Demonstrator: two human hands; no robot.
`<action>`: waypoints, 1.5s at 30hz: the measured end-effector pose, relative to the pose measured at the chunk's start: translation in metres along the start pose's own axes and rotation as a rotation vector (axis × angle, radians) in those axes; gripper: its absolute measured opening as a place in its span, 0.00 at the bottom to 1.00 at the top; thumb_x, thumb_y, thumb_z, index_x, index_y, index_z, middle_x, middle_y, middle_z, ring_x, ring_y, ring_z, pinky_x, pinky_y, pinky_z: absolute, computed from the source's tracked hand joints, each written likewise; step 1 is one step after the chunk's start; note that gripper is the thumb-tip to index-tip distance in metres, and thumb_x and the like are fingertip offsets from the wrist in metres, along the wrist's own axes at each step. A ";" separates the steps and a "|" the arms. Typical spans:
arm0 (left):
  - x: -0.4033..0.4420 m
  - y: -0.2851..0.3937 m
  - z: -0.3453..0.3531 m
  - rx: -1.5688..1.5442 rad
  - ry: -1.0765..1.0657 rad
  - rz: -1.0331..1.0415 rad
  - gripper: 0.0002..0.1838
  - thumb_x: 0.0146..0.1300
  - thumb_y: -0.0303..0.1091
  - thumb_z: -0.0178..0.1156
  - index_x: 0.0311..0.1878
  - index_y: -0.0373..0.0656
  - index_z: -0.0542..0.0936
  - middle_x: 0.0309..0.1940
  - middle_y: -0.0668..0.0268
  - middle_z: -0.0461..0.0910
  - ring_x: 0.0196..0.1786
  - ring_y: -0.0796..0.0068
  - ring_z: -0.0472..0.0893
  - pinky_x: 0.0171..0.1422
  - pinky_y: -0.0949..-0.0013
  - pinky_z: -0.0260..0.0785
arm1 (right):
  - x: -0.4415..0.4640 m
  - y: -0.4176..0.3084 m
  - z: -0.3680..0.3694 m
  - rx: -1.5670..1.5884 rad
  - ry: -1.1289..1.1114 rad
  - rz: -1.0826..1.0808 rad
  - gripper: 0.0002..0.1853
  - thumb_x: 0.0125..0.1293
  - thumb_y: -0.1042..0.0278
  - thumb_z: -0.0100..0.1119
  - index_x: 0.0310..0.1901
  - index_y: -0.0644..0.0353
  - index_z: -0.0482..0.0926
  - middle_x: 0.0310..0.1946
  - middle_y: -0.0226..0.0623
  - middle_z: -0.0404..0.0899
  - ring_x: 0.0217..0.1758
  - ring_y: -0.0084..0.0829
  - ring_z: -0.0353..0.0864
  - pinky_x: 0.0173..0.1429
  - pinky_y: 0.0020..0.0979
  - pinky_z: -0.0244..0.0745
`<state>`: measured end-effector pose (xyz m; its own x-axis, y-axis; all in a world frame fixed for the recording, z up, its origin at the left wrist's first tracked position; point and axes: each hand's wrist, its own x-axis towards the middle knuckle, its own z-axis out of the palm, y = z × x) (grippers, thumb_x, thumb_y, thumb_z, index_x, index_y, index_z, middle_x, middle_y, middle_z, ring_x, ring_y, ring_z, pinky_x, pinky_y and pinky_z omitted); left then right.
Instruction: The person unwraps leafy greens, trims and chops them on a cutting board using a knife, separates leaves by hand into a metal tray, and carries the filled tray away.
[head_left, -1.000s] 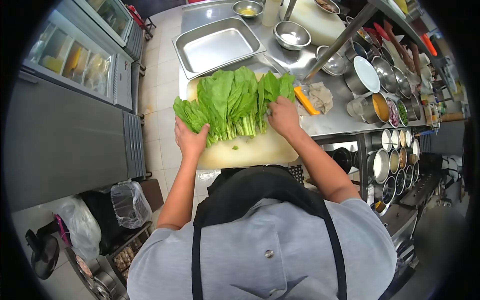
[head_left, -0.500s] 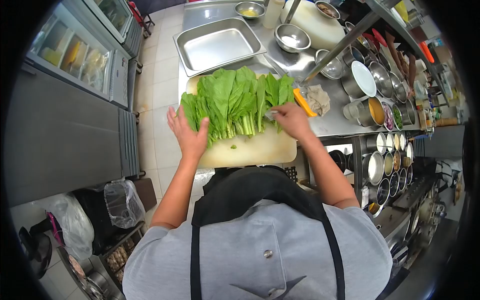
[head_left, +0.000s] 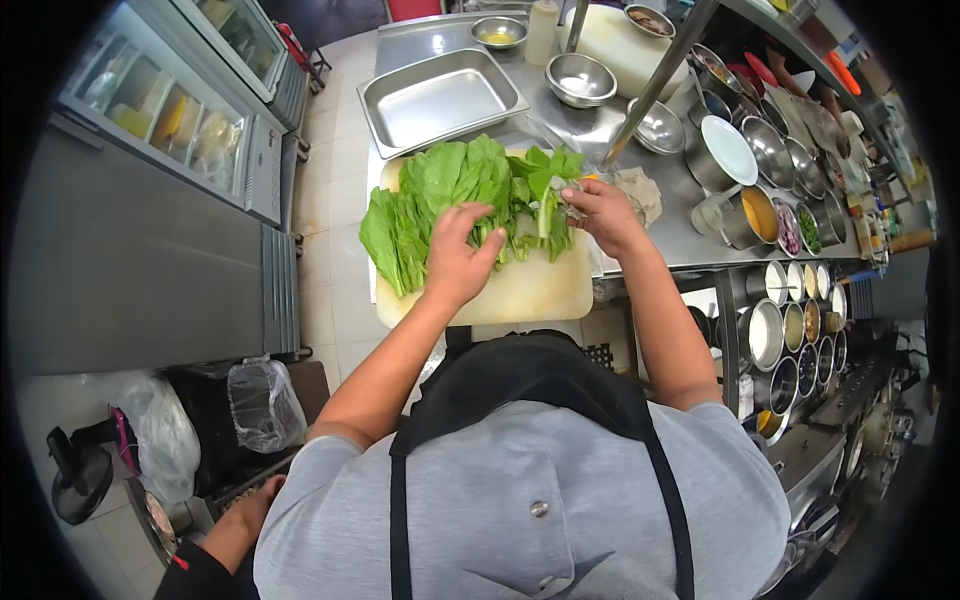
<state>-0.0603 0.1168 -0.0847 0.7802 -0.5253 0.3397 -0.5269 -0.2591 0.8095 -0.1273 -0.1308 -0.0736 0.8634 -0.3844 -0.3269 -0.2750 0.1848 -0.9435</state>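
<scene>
A wide bundle of leafy greens (head_left: 455,175) lies on the cutting board (head_left: 480,300), pale stems toward me. My left hand (head_left: 462,255) is over the middle of the bundle, fingers apart, holding nothing; whether the fingertips touch the leaves, I cannot tell. At the bundle's right end, my right hand (head_left: 605,215) pinches a small, greyish, crumpled see-through piece (head_left: 563,190) by a pale leaf stem. Its exact kind is unclear. An orange handle (head_left: 590,178) is mostly hidden behind this hand, with a crumpled cloth (head_left: 638,195) on its right.
Beyond the board stands a steel tray (head_left: 440,105). Steel bowls (head_left: 580,80), a squeeze bottle (head_left: 542,32) and several pots (head_left: 745,215) stand on the counter. A slanting metal post (head_left: 660,85) rises at right. Another person's arm (head_left: 240,520) shows at lower left.
My left hand has moved right, from the bundle's left edge to over its middle. My right hand has lifted slightly with the crumpled piece. Another person's arm has appeared at lower left.
</scene>
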 end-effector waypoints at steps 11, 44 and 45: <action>0.003 0.013 0.046 -1.015 -0.282 -0.726 0.18 0.77 0.44 0.49 0.59 0.41 0.71 0.47 0.68 0.75 0.48 0.77 0.74 0.48 0.68 0.73 | -0.040 0.042 0.043 -0.437 0.002 -0.541 0.06 0.59 0.70 0.69 0.37 0.59 0.85 0.31 0.30 0.79 0.35 0.30 0.77 0.40 0.33 0.73; -0.141 -0.243 -0.195 0.035 0.695 -0.732 0.14 0.65 0.33 0.64 0.50 0.37 0.80 0.40 0.62 0.81 0.43 0.73 0.80 0.49 0.69 0.74 | -0.005 -0.002 0.105 -1.161 -0.001 -0.108 0.22 0.61 0.54 0.65 0.47 0.65 0.83 0.39 0.49 0.85 0.42 0.41 0.86 0.48 0.37 0.79; -0.107 -0.206 -0.153 -0.001 0.587 -0.598 0.14 0.65 0.32 0.64 0.51 0.37 0.80 0.40 0.64 0.81 0.41 0.74 0.80 0.48 0.69 0.74 | 0.001 -0.005 0.113 -1.349 -0.058 -0.084 0.25 0.59 0.49 0.66 0.45 0.67 0.83 0.40 0.52 0.85 0.43 0.45 0.85 0.50 0.39 0.79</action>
<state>0.0166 0.3499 -0.2146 0.9769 0.2083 0.0469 0.0318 -0.3591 0.9328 -0.0769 -0.0296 -0.0632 0.9054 -0.3056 -0.2947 -0.3892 -0.8749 -0.2883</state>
